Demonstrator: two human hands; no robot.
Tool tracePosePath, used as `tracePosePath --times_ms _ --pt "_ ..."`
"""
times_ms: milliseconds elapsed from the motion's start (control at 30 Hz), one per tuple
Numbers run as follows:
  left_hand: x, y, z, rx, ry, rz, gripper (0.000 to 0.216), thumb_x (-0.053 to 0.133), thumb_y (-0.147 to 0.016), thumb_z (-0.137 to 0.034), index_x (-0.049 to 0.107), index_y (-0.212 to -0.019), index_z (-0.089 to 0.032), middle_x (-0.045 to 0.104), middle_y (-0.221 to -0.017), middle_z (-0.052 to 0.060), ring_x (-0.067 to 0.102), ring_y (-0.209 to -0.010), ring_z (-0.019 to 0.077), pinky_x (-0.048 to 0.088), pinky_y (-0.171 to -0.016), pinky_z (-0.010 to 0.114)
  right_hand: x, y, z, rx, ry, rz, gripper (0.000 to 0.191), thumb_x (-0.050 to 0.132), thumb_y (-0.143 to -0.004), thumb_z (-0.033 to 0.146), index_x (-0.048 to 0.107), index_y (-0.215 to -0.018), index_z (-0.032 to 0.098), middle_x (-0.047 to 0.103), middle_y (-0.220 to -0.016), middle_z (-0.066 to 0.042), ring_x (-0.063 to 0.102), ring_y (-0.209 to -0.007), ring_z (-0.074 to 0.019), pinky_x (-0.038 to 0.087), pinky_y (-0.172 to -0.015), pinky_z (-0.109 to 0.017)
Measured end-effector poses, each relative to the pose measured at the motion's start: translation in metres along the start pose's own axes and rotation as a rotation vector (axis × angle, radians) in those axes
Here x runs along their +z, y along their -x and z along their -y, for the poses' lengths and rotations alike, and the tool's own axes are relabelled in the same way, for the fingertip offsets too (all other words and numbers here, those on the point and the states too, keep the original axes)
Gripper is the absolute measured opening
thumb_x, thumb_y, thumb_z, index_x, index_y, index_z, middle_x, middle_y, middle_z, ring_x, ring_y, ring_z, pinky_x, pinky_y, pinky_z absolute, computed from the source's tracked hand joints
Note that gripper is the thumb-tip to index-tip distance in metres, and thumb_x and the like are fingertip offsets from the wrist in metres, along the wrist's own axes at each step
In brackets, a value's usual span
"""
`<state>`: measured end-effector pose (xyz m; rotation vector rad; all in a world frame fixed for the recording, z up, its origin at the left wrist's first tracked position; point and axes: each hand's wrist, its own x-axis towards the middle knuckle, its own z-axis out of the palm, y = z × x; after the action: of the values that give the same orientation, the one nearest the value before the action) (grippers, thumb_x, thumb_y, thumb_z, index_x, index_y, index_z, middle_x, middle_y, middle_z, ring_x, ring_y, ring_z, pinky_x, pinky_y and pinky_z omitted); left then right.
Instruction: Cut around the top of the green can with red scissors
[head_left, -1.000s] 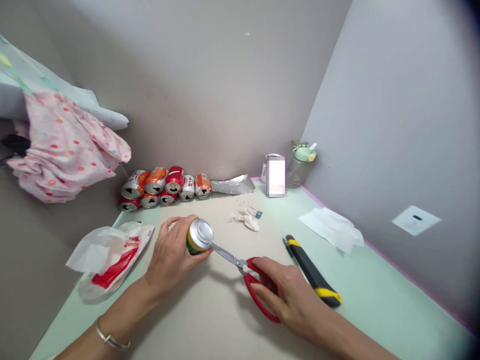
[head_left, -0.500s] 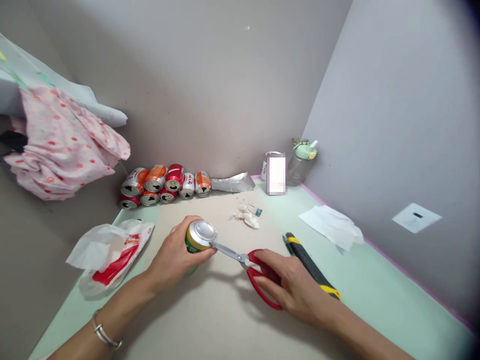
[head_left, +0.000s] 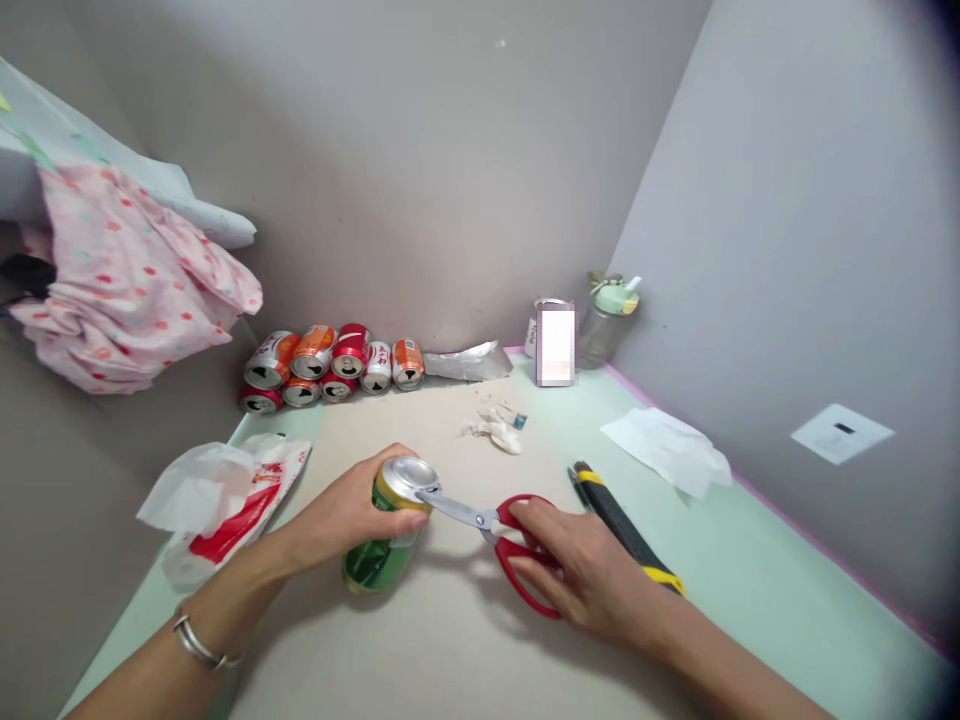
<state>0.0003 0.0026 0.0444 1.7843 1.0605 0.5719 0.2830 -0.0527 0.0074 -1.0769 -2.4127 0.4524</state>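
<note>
My left hand (head_left: 367, 500) is closed around the upper part of a green and yellow drink can (head_left: 382, 565). The can leans, with its silver end turned up and facing me. In my right hand (head_left: 577, 555) is a pair of scissors (head_left: 517, 575) with red handles, my fingers through the loops. The blades point left and their tips touch the can at the rim of its silver end, where a small dark cut shows. How deep the tips go in, I cannot tell.
Stacked drink cans (head_left: 350, 350) lie along the back wall beside a bent metal sheet (head_left: 469, 362). A black and yellow utility knife (head_left: 626, 530) lies right of my right hand. Crumpled tissue (head_left: 499, 432), a plastic bag (head_left: 232, 510), white paper (head_left: 667, 450) and a bottle (head_left: 607, 325) surround the work.
The can has tilted in my left hand, so more of its green side shows and its lower end points toward me. The scissors stay at its rim.
</note>
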Motion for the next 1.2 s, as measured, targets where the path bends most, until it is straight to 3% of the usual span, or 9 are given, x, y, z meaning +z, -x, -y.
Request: tracePosePath --times_ms 233,333,467,567,700,1033,1133,1200 --pt "-0.001 -0.002 0.007 0.017 0.017 0.042 0.030 0.071 -0.079 -0.038 0.059 -0.100 -0.020 0.059 -0.089 -0.001 0.055 -0.082 0.0178 0.045 -0.073 0.027 0.000 0.001 -0.002 -0.051 0.089 -0.018 0.022 0.044 -0.101 0.027 0.050 -0.118 0.017 0.067 -0.091 -0.009 0.060 -0.072 -0.0189 0.042 -0.062 -0.027" --pt "-0.001 -0.002 0.006 0.031 0.013 0.025 0.030 0.071 -0.078 -0.036 0.058 -0.099 -0.021 0.060 -0.091 0.000 0.057 -0.084 0.0188 0.046 -0.074 0.027 -0.004 -0.001 0.003 0.043 -0.034 0.020 0.020 0.049 -0.099 0.028 0.054 -0.115 0.018 0.068 -0.092 -0.008 0.059 -0.072 -0.0175 0.043 -0.064 -0.027" --pt "0.003 -0.002 0.003 0.012 -0.063 -0.092 0.036 0.072 -0.076 -0.033 0.056 -0.106 -0.022 0.062 -0.098 0.001 0.059 -0.090 0.0207 0.047 -0.079 0.029 -0.012 -0.006 0.010 0.262 -0.268 0.111 0.014 0.054 -0.096 0.026 0.061 -0.107 0.021 0.069 -0.090 -0.003 0.059 -0.073 -0.0157 0.043 -0.065 -0.025" --pt "0.008 -0.002 0.003 -0.012 -0.147 -0.190 0.037 0.072 -0.078 -0.032 0.053 -0.109 -0.023 0.064 -0.101 0.001 0.060 -0.094 0.0217 0.046 -0.084 0.031 -0.014 -0.007 0.012 0.318 -0.304 0.124 0.009 0.053 -0.095 0.026 0.061 -0.096 0.021 0.066 -0.084 -0.001 0.056 -0.071 -0.0152 0.041 -0.063 -0.025" --pt "0.011 -0.001 0.003 -0.041 -0.221 -0.274 0.044 0.072 -0.079 -0.034 0.050 -0.117 -0.025 0.065 -0.107 0.001 0.061 -0.097 0.0225 0.046 -0.085 0.031 -0.012 -0.005 0.011 0.350 -0.266 0.121 0.009 0.056 -0.093 0.026 0.060 -0.100 0.022 0.067 -0.086 0.000 0.056 -0.071 -0.0153 0.041 -0.065 -0.026" --pt "0.018 -0.001 -0.004 -0.126 -0.326 -0.325 0.043 0.070 -0.078 -0.037 0.051 -0.114 -0.026 0.068 -0.107 0.002 0.063 -0.099 0.0267 0.047 -0.085 0.036 -0.012 -0.005 0.011 0.336 -0.191 0.122 0.017 0.060 -0.090 0.026 0.057 -0.106 0.022 0.066 -0.087 -0.001 0.054 -0.070 -0.0159 0.039 -0.063 -0.026" --pt "0.016 -0.002 0.002 -0.128 -0.409 -0.339 0.042 0.069 -0.079 -0.041 0.050 -0.114 -0.026 0.068 -0.108 0.004 0.063 -0.101 0.0289 0.047 -0.086 0.039 -0.014 -0.006 0.010 0.362 -0.245 0.124 0.013 0.059 -0.090 0.027 0.056 -0.102 0.022 0.064 -0.086 0.000 0.053 -0.070 -0.0152 0.039 -0.064 -0.026" --pt "0.012 -0.002 0.007 -0.052 -0.546 -0.408 0.045 0.069 -0.079 -0.042 0.050 -0.115 -0.025 0.067 -0.116 0.007 0.059 -0.110 0.0328 0.044 -0.094 0.044 -0.016 -0.006 0.009 0.377 -0.362 0.160 0.007 0.057 -0.091 0.027 0.055 -0.094 0.022 0.059 -0.082 0.002 0.050 -0.069 -0.0142 0.039 -0.063 -0.025"
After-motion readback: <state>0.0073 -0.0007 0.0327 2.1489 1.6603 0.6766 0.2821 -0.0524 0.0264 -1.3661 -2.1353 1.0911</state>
